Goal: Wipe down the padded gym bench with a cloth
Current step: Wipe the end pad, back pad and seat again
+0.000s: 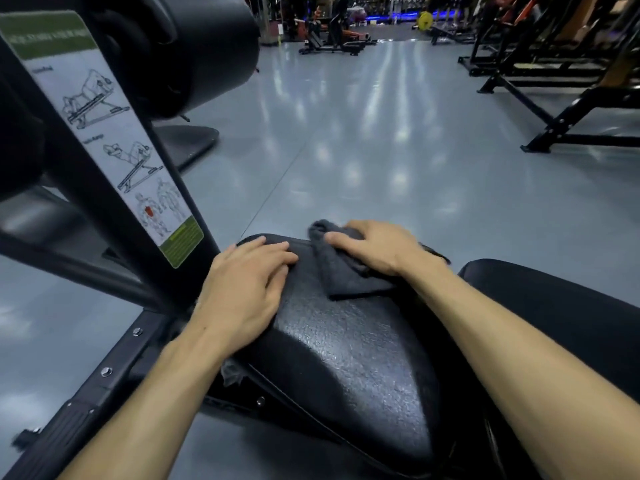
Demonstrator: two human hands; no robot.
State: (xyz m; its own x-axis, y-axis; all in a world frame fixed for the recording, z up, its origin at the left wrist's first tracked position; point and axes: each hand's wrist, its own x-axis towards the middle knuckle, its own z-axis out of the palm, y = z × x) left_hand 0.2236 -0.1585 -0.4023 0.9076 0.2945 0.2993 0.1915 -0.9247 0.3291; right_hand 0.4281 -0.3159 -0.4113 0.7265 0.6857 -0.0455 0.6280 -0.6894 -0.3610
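Note:
A black padded bench pad [346, 358] with a grained, shiny surface fills the lower middle of the head view. A dark grey cloth [346, 275] lies on the pad's far end. My right hand [377, 247] presses down on the cloth, fingers curled over its top fold. My left hand [246, 289] rests flat on the pad's left edge beside the cloth, fingers together and holding nothing. Both forearms reach in from the bottom of the frame.
A black machine frame post with an instruction sticker [104, 133] slants up at the left, with a black roller pad [194, 46] above it. A second black pad [561, 306] lies at the right. Grey glossy floor [381, 133] stretches ahead; black racks [554, 81] stand at the far right.

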